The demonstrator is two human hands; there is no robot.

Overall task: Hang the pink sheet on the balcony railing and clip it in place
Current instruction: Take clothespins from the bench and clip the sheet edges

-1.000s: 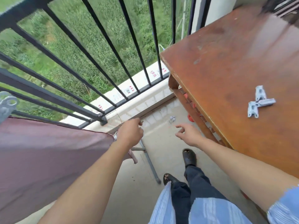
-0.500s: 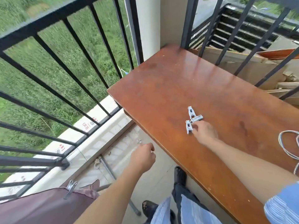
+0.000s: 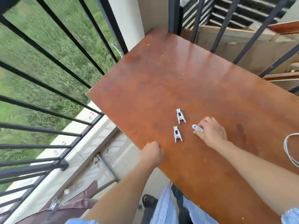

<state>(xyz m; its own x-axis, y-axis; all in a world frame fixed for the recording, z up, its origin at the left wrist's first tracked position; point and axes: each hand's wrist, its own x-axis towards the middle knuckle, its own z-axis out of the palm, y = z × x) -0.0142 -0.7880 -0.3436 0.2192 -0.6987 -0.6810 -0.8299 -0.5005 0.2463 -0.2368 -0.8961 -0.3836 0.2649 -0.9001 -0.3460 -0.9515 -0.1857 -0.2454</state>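
The black balcony railing is filling the left half of the frame, its bars slanting across green grass. At the lower left a corner of the pink sheet is showing beside the railing, with a fastened clip sitting on its upper edge; the blur is making it impossible to tell whether that clip is also gripping a rail. Just right of the sheet a grey pipe is lying on the pale floor. At the bottom centre a dark shoe is peeking out beside striped blue cloth.

Above it the left hand is hovering at the near edge of the brown table; its fingers are curling into a fist, with nothing showing inside it. Just right of that hand a lower clip and an upper clip are lying flat on the table, near each other but not touching, their prongs pointing down the frame.

Further right the right hand is lying knuckles up on the table; its fingers are pinching a held clip, whose free end is pointing toward the upper left. The two hands are staying apart, with the loose clips between them. At the right edge a white cable is looping on the tabletop.
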